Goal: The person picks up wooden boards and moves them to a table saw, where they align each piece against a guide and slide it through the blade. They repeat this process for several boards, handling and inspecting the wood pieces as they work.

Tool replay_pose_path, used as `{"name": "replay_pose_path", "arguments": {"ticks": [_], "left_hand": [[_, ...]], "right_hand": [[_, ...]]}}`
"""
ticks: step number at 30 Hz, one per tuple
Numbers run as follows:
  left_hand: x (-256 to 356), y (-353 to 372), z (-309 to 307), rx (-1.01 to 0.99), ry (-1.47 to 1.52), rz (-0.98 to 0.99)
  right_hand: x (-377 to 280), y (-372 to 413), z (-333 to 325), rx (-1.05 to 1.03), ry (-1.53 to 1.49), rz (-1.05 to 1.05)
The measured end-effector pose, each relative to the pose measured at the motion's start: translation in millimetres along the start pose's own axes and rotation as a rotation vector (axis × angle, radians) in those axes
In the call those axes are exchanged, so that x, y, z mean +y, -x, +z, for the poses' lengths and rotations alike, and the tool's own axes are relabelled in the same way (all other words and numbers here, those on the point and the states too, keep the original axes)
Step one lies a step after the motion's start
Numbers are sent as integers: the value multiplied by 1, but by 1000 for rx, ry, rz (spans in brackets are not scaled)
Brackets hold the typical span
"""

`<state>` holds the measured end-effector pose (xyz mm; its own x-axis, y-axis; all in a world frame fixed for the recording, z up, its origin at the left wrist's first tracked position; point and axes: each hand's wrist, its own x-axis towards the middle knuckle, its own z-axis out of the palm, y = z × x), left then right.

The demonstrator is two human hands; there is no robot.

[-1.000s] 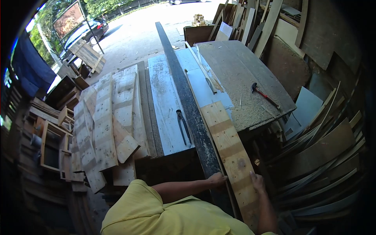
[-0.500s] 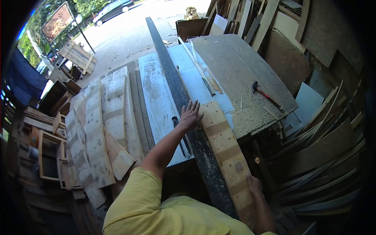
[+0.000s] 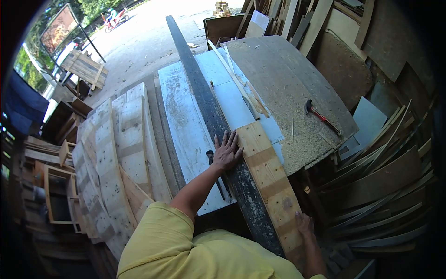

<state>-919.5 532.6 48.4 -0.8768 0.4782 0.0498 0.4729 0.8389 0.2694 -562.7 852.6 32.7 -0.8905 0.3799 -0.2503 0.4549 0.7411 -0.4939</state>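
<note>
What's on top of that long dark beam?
The left hand lies spread on the long dark beam. The surface directly under the hand is covered and cannot be seen.

Red-handled hammer [image 3: 324, 119], distant motorcycle [image 3: 116, 20], stacked blocks [image 3: 221, 9]

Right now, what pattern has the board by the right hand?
The board is pale wood with brown bands; head view.

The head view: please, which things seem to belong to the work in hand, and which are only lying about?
Seem in the work:
dark beam, left hand resting on it
pale plank beside it, right hand at its outer edge

Seem just lying about:
red-handled hammer
dark pincers, partly hidden
stacked boards at the left
</note>
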Motion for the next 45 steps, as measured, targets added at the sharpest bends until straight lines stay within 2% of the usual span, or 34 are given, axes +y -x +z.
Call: {"name": "replay_pose_path", "arguments": {"ticks": [8,18,20,24,25,26,28,30,32,38,44,45], "left_hand": [[-3,-1,1,74,19,4],[-5,-1,-3,-11,34,37],[-9,-2,7,175,147,25],[-11,-2,14,225,78,-4],[-1,0,2,303,79,5],[11,5,-11,296,65,6],[40,16,-34,26,9,-91],[56,20,-21,30,12,-66],[70,20,-9,-88,88,-163],[98,17,-12,-162,155,-263],[82,27,0,-104,150,-285],[84,27,-8,-148,137,-299]], "right_hand": [[7,-3,5,-15,-2,-7],[20,19,-6,-50,-23,46],[23,24,-1,-71,-43,86],[24,23,3,-38,-6,91],[24,22,3,-22,5,94],[23,19,1,-29,-9,94],[21,24,-2,-13,1,111],[32,28,1,11,-10,97],[38,32,3,34,-19,82],[55,31,3,57,-25,51],[40,23,-12,-23,-46,71],[45,23,-7,-10,-63,47]]}}
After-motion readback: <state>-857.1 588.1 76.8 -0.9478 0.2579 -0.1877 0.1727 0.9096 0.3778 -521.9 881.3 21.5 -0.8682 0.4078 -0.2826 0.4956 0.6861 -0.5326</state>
